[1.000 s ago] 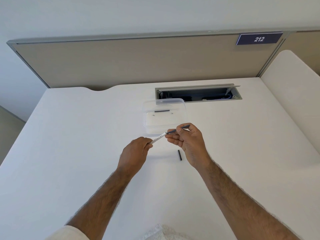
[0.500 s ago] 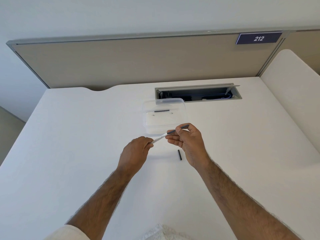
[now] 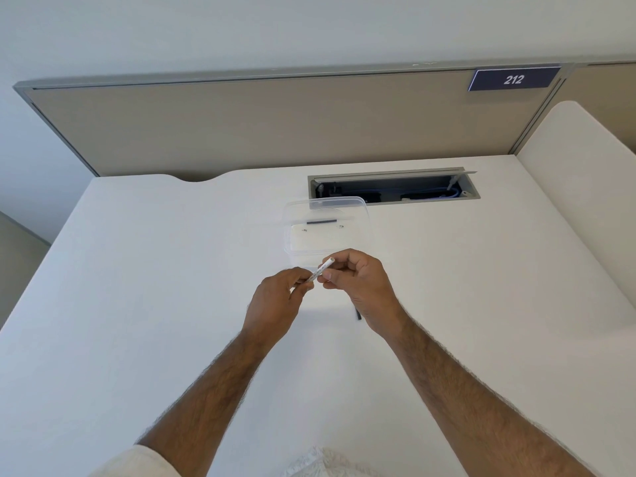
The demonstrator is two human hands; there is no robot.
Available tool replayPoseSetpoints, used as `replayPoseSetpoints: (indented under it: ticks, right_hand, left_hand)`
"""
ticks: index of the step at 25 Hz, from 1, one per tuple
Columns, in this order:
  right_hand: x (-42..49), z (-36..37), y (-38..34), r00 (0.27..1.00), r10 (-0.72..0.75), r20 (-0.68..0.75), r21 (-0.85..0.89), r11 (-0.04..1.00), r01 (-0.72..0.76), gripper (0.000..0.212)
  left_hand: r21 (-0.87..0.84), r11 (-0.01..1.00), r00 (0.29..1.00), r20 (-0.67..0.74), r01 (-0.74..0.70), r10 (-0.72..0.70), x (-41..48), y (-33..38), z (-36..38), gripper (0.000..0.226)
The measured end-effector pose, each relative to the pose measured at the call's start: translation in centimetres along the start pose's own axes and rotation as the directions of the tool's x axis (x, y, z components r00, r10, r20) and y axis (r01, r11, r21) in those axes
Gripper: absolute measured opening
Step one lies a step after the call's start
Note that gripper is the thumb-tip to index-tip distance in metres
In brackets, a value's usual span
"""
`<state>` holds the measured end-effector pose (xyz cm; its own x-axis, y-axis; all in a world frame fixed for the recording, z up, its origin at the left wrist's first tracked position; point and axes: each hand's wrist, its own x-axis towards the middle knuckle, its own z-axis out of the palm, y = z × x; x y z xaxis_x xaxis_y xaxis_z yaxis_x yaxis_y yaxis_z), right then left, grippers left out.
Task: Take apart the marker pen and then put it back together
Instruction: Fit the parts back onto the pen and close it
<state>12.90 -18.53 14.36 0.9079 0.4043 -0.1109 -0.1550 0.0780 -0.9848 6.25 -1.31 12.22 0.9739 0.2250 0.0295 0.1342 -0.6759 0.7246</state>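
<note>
Pretty clearly an office cubicle: a plain white worktop (image 3: 172, 270) backed by a beige fabric divider panel (image 3: 275, 125) in a grey metal frame, with a little dark blue number plate (image 3: 513, 79) reading 212 stuck in its top right corner. There's also a cable hatch (image 3: 392, 187) cut into the worktop with its flap up and blue cables inside. Another white desk (image 3: 581, 187) butts up on the right.

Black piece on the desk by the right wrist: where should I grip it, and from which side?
Judging from its pose, pinch the black piece across its narrow width at the visible near end, coming from above. It is slim and lies flat on the desk; its far end is hidden under the right hand.
</note>
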Motion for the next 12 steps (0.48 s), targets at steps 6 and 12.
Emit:
replayPoseSetpoints:
  ticks: [6, 12]
  right_hand:
    - [0.2, 0.2, -0.1, 0.999, -0.014, 0.032, -0.057, 0.998, 0.016, 0.012]
    - [1.3, -4.2, 2.3, 0.953, 0.045, -0.299, -0.443, 0.878, -0.180, 0.006]
  left_hand:
    - [-0.053, 0.998, 1.000, 0.004, -0.021, 0.021, -0.1, 0.1, -0.1, 0.007]
    - [-0.044, 0.999, 1.000, -0.017, 0.020, -0.021, -0.5, -0.4, -0.3, 0.007]
